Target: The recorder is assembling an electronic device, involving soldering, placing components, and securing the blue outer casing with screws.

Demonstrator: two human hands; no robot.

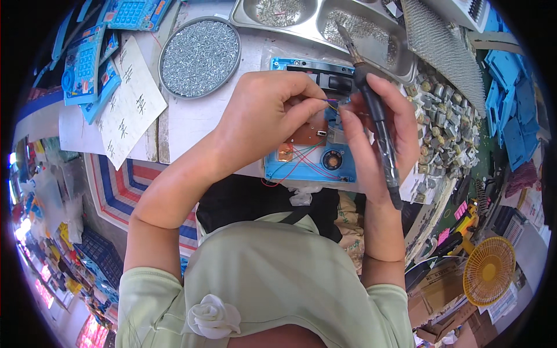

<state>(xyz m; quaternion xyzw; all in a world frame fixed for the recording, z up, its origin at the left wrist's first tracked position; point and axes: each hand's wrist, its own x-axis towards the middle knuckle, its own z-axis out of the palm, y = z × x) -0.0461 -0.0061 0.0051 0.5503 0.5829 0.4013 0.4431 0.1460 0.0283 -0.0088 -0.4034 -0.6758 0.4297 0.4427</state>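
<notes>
My left hand (255, 113) is closed in a pinch on thin coloured wires (332, 105) above an opened blue plastic casing (275, 173). A soldering iron (374, 98) with a black handle rests in my closed right hand (408, 136), its metal tip pointing up and away from the casing. The right thumb and a fingertip come close to the same wires; whether they touch them I cannot tell. Inside the casing are a brown circuit board (306, 137), a small round speaker (332, 160) and red and green wires. My hands partly cover its upper middle.
A round tray (238, 58) of small metal pins or screws stands at the far left. Behind the casing lies a steel compartment tray (318, 26) with small parts. Small metal components (435, 124) are heaped on the right. Blue casings (81, 72) lie far left, beside a marked sheet (132, 95).
</notes>
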